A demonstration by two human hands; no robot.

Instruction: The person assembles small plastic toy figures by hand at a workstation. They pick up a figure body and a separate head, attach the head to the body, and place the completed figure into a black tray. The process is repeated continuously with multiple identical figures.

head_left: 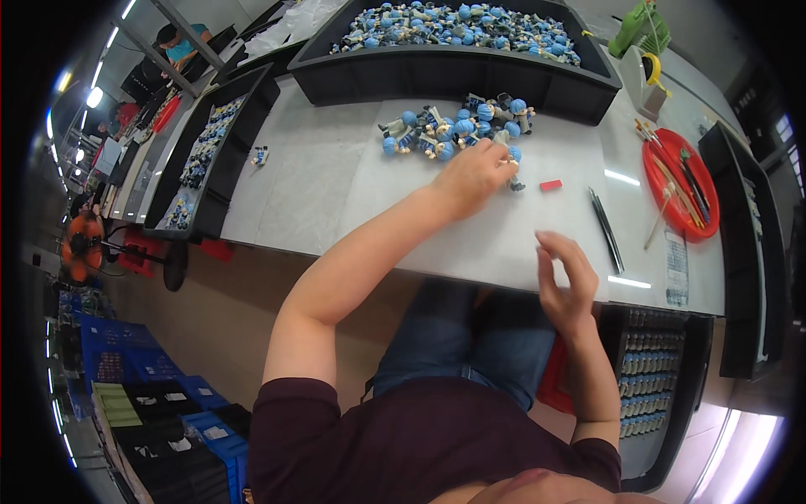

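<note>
My left hand (477, 178) reaches across the table with its fingers closed on a small figurine (515, 155) with a blue head and grey legs. That figurine is at the right front of a loose heap of similar figurines (445, 130) on the white tabletop. Nearer to me, my right hand (571, 281) hangs over the table's front edge. Its thumb and fingers are curved and apart, with nothing visible between them. A small red block (551, 185) lies on the table between the held figurine and a dark pen-like tool (606, 231).
Behind the heap stands a large black bin (470, 80) full of figurines. Another black tray (252, 109) is at the left, near a lone figurine (260, 156). At the right are a red dish (712, 197) of brushes, a tape dispenser (645, 88) and a lower tray of figurine rows (651, 370).
</note>
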